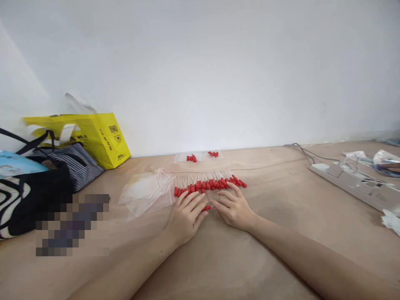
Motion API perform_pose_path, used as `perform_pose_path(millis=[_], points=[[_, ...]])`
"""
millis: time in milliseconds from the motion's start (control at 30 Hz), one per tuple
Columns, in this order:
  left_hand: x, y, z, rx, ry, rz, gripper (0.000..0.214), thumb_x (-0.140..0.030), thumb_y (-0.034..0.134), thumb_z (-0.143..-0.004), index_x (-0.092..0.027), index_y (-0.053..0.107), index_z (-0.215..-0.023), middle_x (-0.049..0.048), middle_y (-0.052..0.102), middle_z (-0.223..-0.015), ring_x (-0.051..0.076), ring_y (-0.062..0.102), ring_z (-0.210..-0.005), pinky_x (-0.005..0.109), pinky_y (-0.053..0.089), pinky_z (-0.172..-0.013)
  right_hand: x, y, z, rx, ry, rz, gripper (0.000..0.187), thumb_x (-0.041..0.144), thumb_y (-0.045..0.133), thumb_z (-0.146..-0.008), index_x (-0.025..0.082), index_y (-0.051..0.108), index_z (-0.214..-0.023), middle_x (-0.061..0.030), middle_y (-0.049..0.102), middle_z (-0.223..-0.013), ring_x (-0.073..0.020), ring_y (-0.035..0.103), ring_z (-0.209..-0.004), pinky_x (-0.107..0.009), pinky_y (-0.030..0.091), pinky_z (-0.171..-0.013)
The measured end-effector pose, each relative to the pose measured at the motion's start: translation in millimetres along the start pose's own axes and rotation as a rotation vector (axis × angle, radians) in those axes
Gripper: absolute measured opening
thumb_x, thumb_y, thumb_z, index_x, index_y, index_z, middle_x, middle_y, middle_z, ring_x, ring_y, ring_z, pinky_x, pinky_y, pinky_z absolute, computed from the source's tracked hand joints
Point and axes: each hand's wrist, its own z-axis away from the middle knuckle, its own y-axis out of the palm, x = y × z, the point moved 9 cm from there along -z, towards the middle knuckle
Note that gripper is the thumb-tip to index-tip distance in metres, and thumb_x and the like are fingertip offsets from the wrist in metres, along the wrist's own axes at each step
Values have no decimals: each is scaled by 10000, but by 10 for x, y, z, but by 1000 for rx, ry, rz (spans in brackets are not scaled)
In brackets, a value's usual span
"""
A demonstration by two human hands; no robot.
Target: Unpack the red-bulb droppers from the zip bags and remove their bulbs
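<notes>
My left hand (187,216) is closed in a pinch, thumb and index finger on a small red-ended piece (206,208). My right hand (233,208) faces it from the right, its fingertips at the clear end of that piece and its index finger stretched forward. Just beyond both hands lies a row of thin clear tubes with red ends (215,184), side by side, red ends towards me. A few loose clear slivers show between my hands, too small to make out.
Clear zip bags (148,189) lie left of the row. Another bag (200,157) with red pieces lies by the wall. A yellow bag (109,141), striped pouch (83,162) and black bag (37,204) stand left. A power strip (353,183) with cables sits right. A blurred-out patch is at left.
</notes>
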Motion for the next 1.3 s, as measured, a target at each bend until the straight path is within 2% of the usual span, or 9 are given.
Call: perform_pose_path(millis=[133, 300, 467, 633, 733, 933, 1033, 1200, 1300], points=[[-69, 15, -38, -40, 39, -21, 217, -164, 421, -845, -169, 594, -975, 45, 640, -1039, 224, 525, -1050, 480, 313, -947, 32, -2, -7, -18, -10, 4, 205, 122, 420, -821, 181, 603, -891, -17, 662, -749, -159, 567, -883, -478, 178, -1032], [-99, 2, -34, -43, 79, -7, 242, -113, 407, -836, -140, 570, -1012, 54, 635, -1052, 223, 510, -1080, 492, 276, -974, 41, 10, -23, -40, -11, -23, 171, 171, 454, -834, 179, 586, -942, -26, 682, -835, -181, 528, -1027, -512, 97, -1045], [-96, 2, -29, -33, 78, -5, 216, -129, 394, -846, -151, 599, -908, 52, 638, -1046, 216, 505, -1090, 489, 234, -999, 53, 22, -35, -20, -23, -46, 175, 138, 422, -843, 190, 588, -830, -16, 687, -778, -139, 505, -1070, -489, 53, -1057], [-81, 21, 0, -30, 75, 22, 228, -118, 379, -841, -169, 600, -829, 34, 618, -1089, 199, 471, -1128, 477, 154, -1039, 70, 9, -30, -20, -52, -53, 183, 147, 413, -850, 196, 571, -772, -1, 683, -747, -126, 498, -1079, -468, 54, -1059], [-76, 50, 16, 6, 76, 22, 230, -95, 377, -814, -174, 593, -806, 26, 577, -1155, 207, 429, -1166, 483, 130, -1041, 59, 21, -25, -14, -45, -79, 174, 159, 421, -850, 201, 564, -760, 11, 677, -719, -129, 504, -1066, -452, 99, -1046], [-99, 64, 6, 76, 85, -2, 259, -75, 344, -799, -177, 581, -820, 31, 550, -1190, 212, 387, -1198, 492, 103, -1037, 28, 40, -16, -5, -14, -90, 128, 155, 459, -822, 189, 560, -751, 13, 651, -653, -143, 548, -878, -369, 297, -871], [-111, 65, -3, 95, 93, -13, 271, -63, 335, -796, -170, 580, -837, 46, 542, -1199, 212, 384, -1200, 501, 97, -1037, 27, 34, -21, -4, -5, -88, 133, 153, 459, -819, 186, 557, -735, 13, 632, -616, -139, 528, -802, -347, 300, -795], [-116, 54, 12, 67, 101, -5, 258, -56, 338, -792, -162, 572, -816, 59, 553, -1184, 213, 412, -1179, 509, 106, -1033, 16, 24, -17, -12, 15, -106, 154, 157, 450, -824, 181, 561, -719, 15, 611, -589, -132, 495, -746, -333, 287, -766], [-68, 29, 42, 61, 77, 1, 252, -56, 330, -803, -159, 560, -800, 67, 556, -1178, 221, 426, -1166, 523, 142, -1019, -28, 65, 21, 25, 41, -79, 157, 171, 442, -828, 183, 574, -745, 11, 578, -556, -121, 468, -641, -294, 293, -652]])
